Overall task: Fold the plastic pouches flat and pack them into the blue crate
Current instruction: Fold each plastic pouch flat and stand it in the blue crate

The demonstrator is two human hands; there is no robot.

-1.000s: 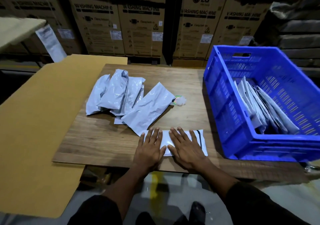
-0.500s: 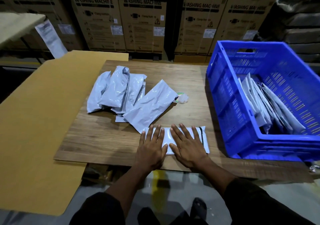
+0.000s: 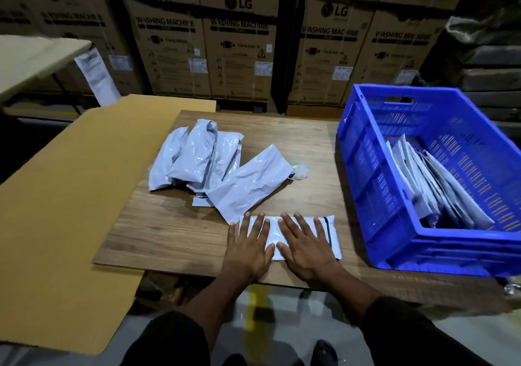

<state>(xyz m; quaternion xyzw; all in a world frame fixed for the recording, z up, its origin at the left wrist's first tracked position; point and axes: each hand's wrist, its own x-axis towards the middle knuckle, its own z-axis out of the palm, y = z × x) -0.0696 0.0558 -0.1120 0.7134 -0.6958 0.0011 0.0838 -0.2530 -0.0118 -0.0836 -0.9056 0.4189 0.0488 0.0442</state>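
Pouch [image 3: 298, 236] under the hands [image 3: 277, 248] mostly covered, crate [image 3: 394, 224] cut by the right edge, small object [image 3: 299, 171] behind the loose pouches [image 3: 214, 165] too blurred to identify

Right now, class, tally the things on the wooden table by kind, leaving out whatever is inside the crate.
Folded pouch under both hands: 1
Loose grey pouches in the pile: at least 5, overlapping
Blue crate: 1
Small crumpled wrapper: 1
Total: at least 8
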